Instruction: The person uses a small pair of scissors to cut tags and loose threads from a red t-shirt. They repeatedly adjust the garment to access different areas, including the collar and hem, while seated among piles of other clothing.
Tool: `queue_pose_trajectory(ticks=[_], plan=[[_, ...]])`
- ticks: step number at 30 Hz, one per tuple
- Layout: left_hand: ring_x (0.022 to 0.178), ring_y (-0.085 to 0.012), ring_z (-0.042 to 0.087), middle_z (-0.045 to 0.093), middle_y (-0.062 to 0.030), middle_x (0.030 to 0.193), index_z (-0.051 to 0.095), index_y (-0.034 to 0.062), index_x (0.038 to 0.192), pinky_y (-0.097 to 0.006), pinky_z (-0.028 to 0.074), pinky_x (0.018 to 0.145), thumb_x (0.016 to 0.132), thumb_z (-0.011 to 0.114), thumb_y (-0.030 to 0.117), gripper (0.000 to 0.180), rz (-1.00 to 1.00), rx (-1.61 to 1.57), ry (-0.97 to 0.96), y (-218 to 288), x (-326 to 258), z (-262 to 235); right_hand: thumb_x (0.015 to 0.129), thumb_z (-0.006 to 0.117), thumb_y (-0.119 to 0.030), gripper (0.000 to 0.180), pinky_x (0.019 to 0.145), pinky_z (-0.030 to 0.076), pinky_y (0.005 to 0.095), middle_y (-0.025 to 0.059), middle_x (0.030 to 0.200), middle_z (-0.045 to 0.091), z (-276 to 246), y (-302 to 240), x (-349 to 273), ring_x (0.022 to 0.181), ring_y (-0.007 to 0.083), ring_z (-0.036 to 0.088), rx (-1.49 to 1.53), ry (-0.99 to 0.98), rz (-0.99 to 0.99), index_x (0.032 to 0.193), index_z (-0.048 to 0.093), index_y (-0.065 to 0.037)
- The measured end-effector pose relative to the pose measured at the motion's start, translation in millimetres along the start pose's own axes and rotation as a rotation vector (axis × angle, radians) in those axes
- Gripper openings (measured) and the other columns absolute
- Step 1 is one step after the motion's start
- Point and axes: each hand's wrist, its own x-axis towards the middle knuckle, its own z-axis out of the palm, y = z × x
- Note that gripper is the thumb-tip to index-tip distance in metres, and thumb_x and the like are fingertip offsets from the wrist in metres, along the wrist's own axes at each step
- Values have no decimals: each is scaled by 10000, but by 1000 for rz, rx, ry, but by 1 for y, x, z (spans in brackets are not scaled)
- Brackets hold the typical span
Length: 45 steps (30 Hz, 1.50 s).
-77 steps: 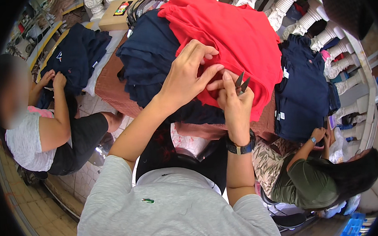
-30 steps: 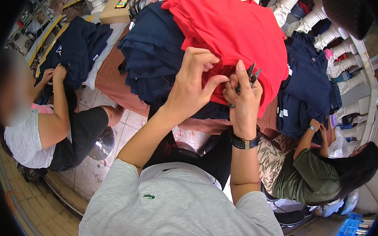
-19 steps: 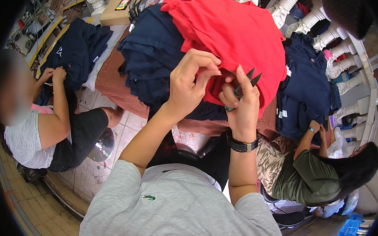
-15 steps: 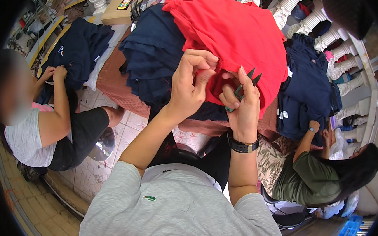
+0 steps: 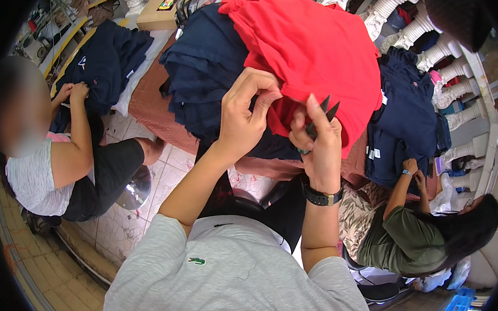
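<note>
A red garment (image 5: 316,47) lies spread over a pile of folded navy garments (image 5: 199,61) in front of me. At the near edge of the red cloth, the thumb and forefinger of my left hand (image 5: 245,116) are pinched together. Whatever lies between those fingertips is too small to make out. My right hand (image 5: 324,150) holds dark thread snips (image 5: 329,110), its fingers curled round the handles. Their two pointed blades stand apart and point up and away, over the red cloth. The right hand's fingertips are close beside the garment's near edge.
A brown cloth (image 5: 155,98) covers the table. At left, a seated person (image 5: 69,150) handles a navy garment (image 5: 106,53); at right, another person (image 5: 410,231) works at navy garments (image 5: 402,116). White balusters (image 5: 386,16) line the right side. A cardboard box (image 5: 155,12) sits at the back.
My left hand's pinched fingertips have shifted slightly left and nearer to me. The snips have turned a little in my right hand. The person at right has brought both hands together.
</note>
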Motion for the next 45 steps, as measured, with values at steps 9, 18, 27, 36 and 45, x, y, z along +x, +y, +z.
queue_pose_trajectory(ticks=[9,18,27,36,45], plan=[[832,-191,665,677,-108,951,600,-2,924,-291,526,749,955,651,41,74,-79,-102,20,5,-13,-13,1072,424,-286,398,734,458,408,190,840,637,27,1,-8,782,328,609,-683,-76,-161,1000,608,59],[812,-236,660,695,-114,929,613,11,894,-325,524,736,907,671,7,60,-36,-18,4,7,-16,-17,1044,492,-242,370,645,438,406,193,730,605,27,2,1,668,310,584,-706,-112,-246,896,617,73],[791,-251,642,693,-102,901,613,16,863,-336,512,709,867,669,-39,79,73,48,11,6,-12,-17,1033,568,-267,428,519,351,348,86,588,492,22,14,12,559,130,427,-605,-83,-205,766,594,66],[778,-248,638,675,-107,887,601,11,880,-324,516,691,893,639,-50,72,44,30,-2,6,-13,-17,1016,585,-244,380,527,335,313,59,614,455,20,10,15,591,112,403,-602,-146,-158,764,555,40],[765,-213,551,564,-93,882,589,-2,1013,-325,463,719,898,739,110,219,46,230,-279,2,-8,-51,716,720,71,278,571,443,291,71,907,592,16,-18,-1,661,175,562,-1025,183,-873,971,669,-26]])
